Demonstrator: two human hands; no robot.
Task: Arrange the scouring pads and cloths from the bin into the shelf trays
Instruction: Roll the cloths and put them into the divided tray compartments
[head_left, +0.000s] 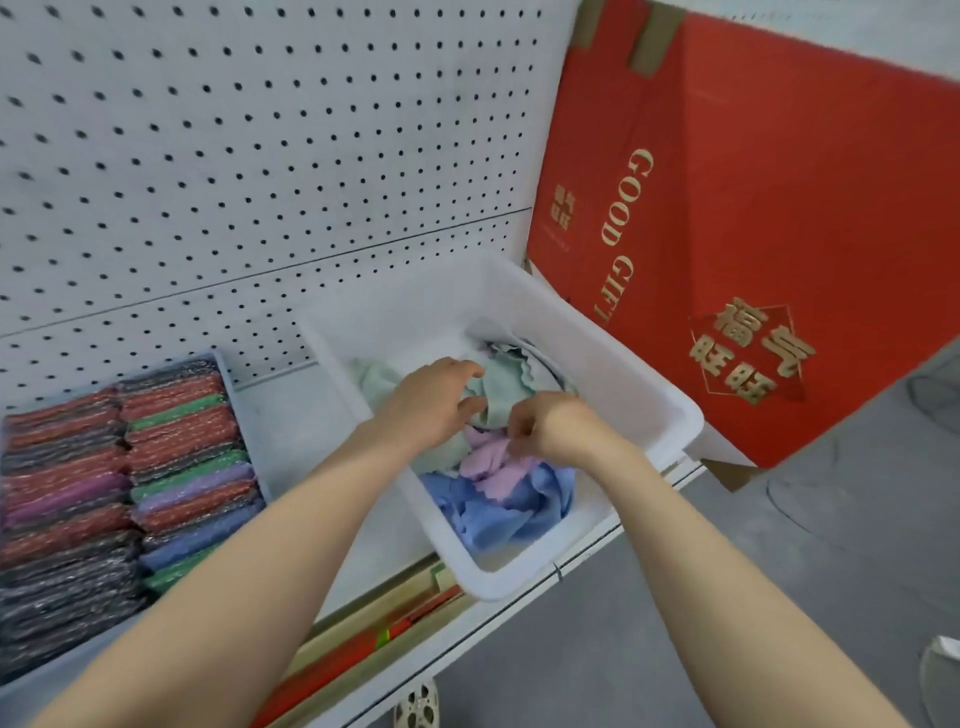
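Hands (493, 410) near "GOOD GIFT" box (753, 208)

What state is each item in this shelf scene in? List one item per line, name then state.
White bin: on the shelf, holding loose cloths.
Green cloth: crumpled, under the left hand.
Pink cloth: crumpled, pinched by the right hand.
Blue cloth: crumpled, untouched.
Scouring pads: stacked in two rows in the tray.
Red gift box: closed, taped.
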